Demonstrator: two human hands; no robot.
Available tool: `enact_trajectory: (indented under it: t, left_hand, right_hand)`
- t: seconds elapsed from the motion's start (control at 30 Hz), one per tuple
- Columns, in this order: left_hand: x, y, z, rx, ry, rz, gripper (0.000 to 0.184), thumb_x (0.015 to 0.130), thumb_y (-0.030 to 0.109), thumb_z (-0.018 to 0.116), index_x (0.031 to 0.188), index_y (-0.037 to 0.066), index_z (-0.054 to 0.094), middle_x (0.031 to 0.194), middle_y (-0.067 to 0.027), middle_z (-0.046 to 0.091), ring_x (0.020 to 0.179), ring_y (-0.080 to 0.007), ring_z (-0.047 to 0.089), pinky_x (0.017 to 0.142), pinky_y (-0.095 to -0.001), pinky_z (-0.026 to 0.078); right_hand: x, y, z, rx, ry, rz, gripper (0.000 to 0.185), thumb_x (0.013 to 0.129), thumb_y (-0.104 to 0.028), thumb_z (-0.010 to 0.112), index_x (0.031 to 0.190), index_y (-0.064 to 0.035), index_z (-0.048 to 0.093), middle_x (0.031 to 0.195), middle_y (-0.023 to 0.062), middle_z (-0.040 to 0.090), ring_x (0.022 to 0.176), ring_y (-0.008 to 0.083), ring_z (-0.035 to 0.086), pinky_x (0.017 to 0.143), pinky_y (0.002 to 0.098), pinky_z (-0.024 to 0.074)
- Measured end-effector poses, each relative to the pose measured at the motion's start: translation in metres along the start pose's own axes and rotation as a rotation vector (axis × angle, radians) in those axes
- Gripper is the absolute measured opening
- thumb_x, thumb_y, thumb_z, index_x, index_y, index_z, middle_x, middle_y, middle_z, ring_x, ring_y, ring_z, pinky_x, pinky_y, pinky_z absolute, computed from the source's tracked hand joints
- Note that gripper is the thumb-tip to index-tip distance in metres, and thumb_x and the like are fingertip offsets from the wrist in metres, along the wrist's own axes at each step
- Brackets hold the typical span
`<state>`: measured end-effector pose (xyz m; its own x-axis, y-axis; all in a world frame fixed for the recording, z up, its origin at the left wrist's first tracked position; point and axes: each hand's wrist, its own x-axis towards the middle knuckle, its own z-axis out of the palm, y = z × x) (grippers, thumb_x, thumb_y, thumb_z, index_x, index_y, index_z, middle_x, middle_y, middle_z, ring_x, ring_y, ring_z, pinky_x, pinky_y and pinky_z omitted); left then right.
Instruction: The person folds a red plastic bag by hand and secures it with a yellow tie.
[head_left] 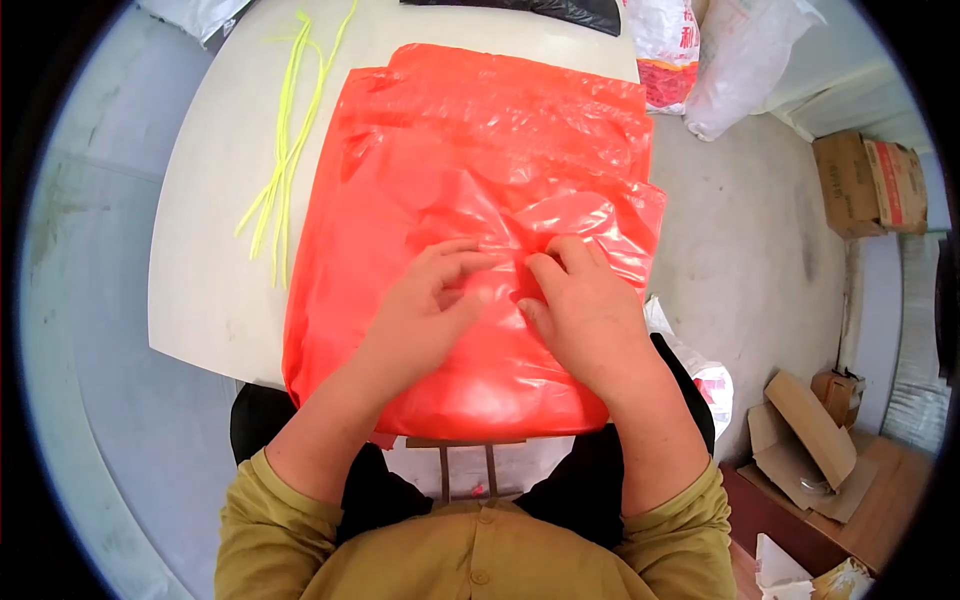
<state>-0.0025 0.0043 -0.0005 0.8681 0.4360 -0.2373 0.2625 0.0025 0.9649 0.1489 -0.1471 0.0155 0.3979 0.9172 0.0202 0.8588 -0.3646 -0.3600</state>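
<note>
Red plastic under curled hands, pinching unclear; white sack, red characters.

1. Bright, even, diffuse light; source out of view.
2. Strong white glare on the glossy red plastic sheeting, worst on creases at right; front edge shines too.
3. Pale smooth-topped desk very bright, low contrast.
4. Wide-lens distortion: outer lines bow, black vignette rounds the corners.
5. Brown cardboard carton near right edge soft, small print unreadable.
</note>
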Motion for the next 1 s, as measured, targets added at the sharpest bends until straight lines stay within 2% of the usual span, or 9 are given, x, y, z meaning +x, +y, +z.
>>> enact_trajectory:
  t: [0.17, 0.27, 0.33, 0.43, 0.53, 0.63, 0.73, 0.83, 1.0]
  left_hand:
    - [-0.004, 0.005, 0.003, 0.464, -0.054, 0.102, 0.044, 0.091, 0.016, 0.075, 0.133, 0.006, 0.064, 0.145, -0.0178, 0.054, 0.131, -0.0325, 0.055, 0.105, -0.0392, 0.049]
    - [-0.004, -0.003, 0.006, 0.886, -0.037, 0.339, 0.049, 0.085, 0.017, 0.078, 0.130, 0.004, 0.065, 0.144, -0.0209, 0.053, 0.124, -0.0377, 0.056, 0.103, -0.0429, 0.050]
    - [-0.004, -0.010, 0.008, 0.990, -0.035, 0.405, 0.051, 0.082, 0.019, 0.079, 0.129, 0.004, 0.065, 0.144, -0.0214, 0.053, 0.121, -0.0377, 0.057, 0.102, -0.0448, 0.051]
    - [-0.002, -0.016, 0.010, 1.036, -0.043, 0.446, 0.053, 0.080, 0.021, 0.081, 0.128, 0.004, 0.065, 0.143, -0.0212, 0.054, 0.117, -0.0362, 0.057, 0.099, -0.0454, 0.052]
    - [-0.003, -0.014, 0.007, 1.033, -0.041, 0.444, 0.055, 0.078, 0.021, 0.081, 0.128, 0.004, 0.065, 0.143, -0.0208, 0.054, 0.114, -0.0347, 0.058, 0.096, -0.0444, 0.053]
    - [-0.003, -0.016, 0.007, 1.015, -0.058, 0.437, 0.057, 0.078, 0.021, 0.081, 0.129, 0.003, 0.064, 0.144, -0.0206, 0.054, 0.112, -0.0334, 0.058, 0.095, -0.0432, 0.054]
    - [-0.002, -0.016, 0.002, 0.975, -0.077, 0.436, 0.057, 0.077, 0.020, 0.081, 0.129, 0.003, 0.064, 0.145, -0.0206, 0.053, 0.112, -0.0328, 0.058, 0.094, -0.0426, 0.054]
    - [-0.002, -0.010, -0.001, 0.955, -0.106, 0.406, 0.056, 0.077, 0.021, 0.081, 0.127, 0.002, 0.064, 0.146, -0.0209, 0.052, 0.113, -0.0329, 0.057, 0.094, -0.0427, 0.054]
    - [-0.004, -0.006, -0.001, 0.978, -0.127, 0.381, 0.052, 0.080, 0.022, 0.079, 0.125, 0.001, 0.064, 0.147, -0.0214, 0.051, 0.115, -0.0330, 0.057, 0.094, -0.0433, 0.053]
  right_hand:
    - [0.002, 0.006, -0.002, -0.029, 0.073, -0.012, 0.032, 0.086, -0.017, 0.075, 0.114, -0.0056, 0.064, 0.124, 0.0127, 0.058, 0.114, 0.0323, 0.059, 0.085, 0.0435, 0.0577]
    - [0.008, 0.011, 0.000, -0.013, 0.121, -0.009, 0.034, 0.086, -0.015, 0.075, 0.116, -0.0051, 0.064, 0.122, 0.0138, 0.060, 0.112, 0.0342, 0.060, 0.086, 0.0434, 0.0572]
    - [0.014, 0.013, 0.000, 0.023, 0.173, -0.006, 0.036, 0.085, -0.014, 0.075, 0.118, -0.0050, 0.064, 0.120, 0.0146, 0.062, 0.111, 0.0352, 0.061, 0.086, 0.0432, 0.0567]
    - [0.030, 0.020, 0.002, 0.104, 0.345, -0.092, 0.039, 0.085, -0.004, 0.075, 0.123, -0.0008, 0.066, 0.131, 0.0147, 0.062, 0.121, 0.0377, 0.059, 0.101, 0.0447, 0.0522]
    - [0.056, 0.022, 0.005, 0.008, 0.370, -0.132, 0.051, 0.086, -0.005, 0.075, 0.134, 0.0014, 0.059, 0.136, 0.0181, 0.061, 0.125, 0.0397, 0.057, 0.107, 0.0478, 0.0479]
    - [0.085, 0.021, 0.009, -0.056, 0.343, -0.138, 0.062, 0.090, -0.013, 0.075, 0.145, 0.0026, 0.051, 0.140, 0.0211, 0.059, 0.130, 0.0416, 0.054, 0.114, 0.0490, 0.0422]
    - [0.118, 0.022, 0.002, 0.047, -0.002, -0.034, 0.073, 0.090, -0.030, 0.077, 0.149, 0.0011, 0.048, 0.141, 0.0222, 0.058, 0.132, 0.0425, 0.052, 0.116, 0.0483, 0.0399]
    - [0.132, 0.020, -0.002, -0.016, -0.052, -0.008, 0.088, 0.085, -0.044, 0.081, 0.151, 0.0014, 0.046, 0.142, 0.0237, 0.057, 0.135, 0.0410, 0.050, 0.116, 0.0472, 0.0396]
    - [0.146, 0.012, -0.025, -0.071, -0.220, 0.131, 0.087, 0.076, -0.048, 0.087, 0.140, 0.0030, 0.056, 0.141, 0.0245, 0.058, 0.137, 0.0376, 0.048, 0.109, 0.0465, 0.0440]
